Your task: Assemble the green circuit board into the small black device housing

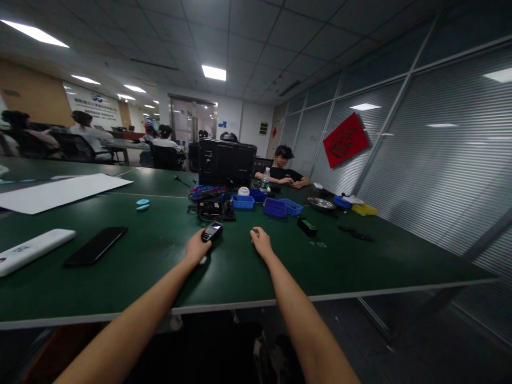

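My left hand [197, 246] rests on the green table [160, 266] and is closed around a small black handheld device [212, 231] with a grey face, lifted slightly off the surface. My right hand [261, 240] lies on the table a short way to the right, fingers curled into a loose fist with nothing visible in it. Both forearms reach in from the table's near edge.
A black phone [96, 245] and a white remote-like bar [32, 249] lie to the left. Farther off stand blue bins [276, 206], cables, a black case [226, 162], a metal bowl [321, 203] and white paper [60, 192]. A person sits at the far side; others sit at back left.
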A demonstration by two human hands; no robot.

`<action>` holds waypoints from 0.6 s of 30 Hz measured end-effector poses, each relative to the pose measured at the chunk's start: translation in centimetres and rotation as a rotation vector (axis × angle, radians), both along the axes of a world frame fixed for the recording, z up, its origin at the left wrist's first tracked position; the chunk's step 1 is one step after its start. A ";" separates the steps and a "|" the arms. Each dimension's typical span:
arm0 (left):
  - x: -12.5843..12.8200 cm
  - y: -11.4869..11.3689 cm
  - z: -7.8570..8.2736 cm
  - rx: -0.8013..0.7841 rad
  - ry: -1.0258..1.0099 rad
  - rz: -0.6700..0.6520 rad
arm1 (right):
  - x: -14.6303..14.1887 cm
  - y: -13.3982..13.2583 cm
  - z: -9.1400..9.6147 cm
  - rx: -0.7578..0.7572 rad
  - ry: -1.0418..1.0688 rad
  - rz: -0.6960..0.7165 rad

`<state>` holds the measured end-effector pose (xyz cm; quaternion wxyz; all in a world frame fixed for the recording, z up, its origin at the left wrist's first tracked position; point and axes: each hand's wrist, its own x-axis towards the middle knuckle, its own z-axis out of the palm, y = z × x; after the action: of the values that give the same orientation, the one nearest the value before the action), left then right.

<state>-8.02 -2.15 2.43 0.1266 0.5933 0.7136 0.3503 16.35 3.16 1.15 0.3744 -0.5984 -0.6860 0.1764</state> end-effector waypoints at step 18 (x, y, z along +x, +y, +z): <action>-16.2 -1.1 0.9 0.063 0.047 0.557 | 0.1 0.1 -0.1 -0.002 -0.070 0.029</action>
<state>-24.18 -3.24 3.31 -0.0096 0.3861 0.8407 0.3796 16.42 3.28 1.06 0.3469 -0.5945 -0.7072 0.1616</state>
